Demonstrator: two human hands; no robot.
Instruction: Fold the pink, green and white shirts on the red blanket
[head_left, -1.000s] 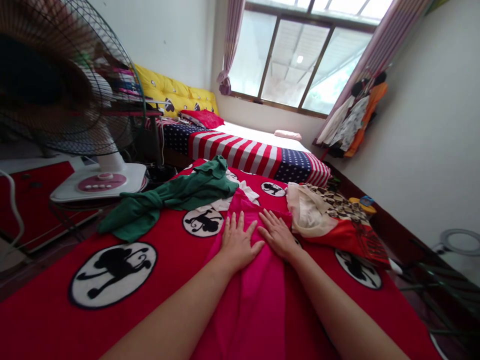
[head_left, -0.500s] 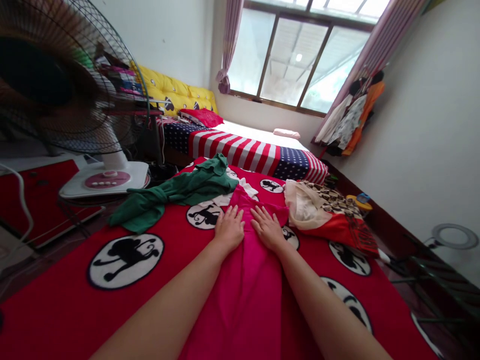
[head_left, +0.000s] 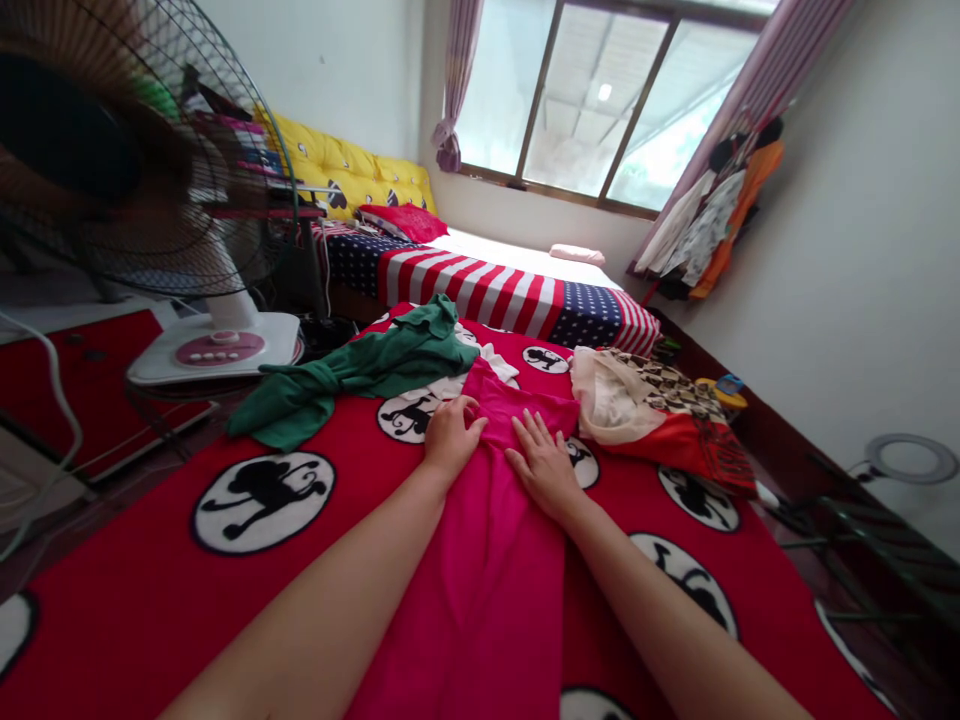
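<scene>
We see daylight through a framed window (head_left: 592, 110) at upper centre, a bed (head_left: 472, 280) beneath it, a pale wall (head_left: 870, 230) at right, and a fan (head_left: 71, 140) at upper left.

Both arms (head_left: 337, 570) stretched forward, left hand (head_left: 452, 437) loosely curled, right hand (head_left: 546, 468) flat, palm-down.

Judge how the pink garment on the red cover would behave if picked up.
The pink garment is likely floppy, lying flat with soft creases. Its thin-looking cloth suggests it is probably light and may sag.
</scene>
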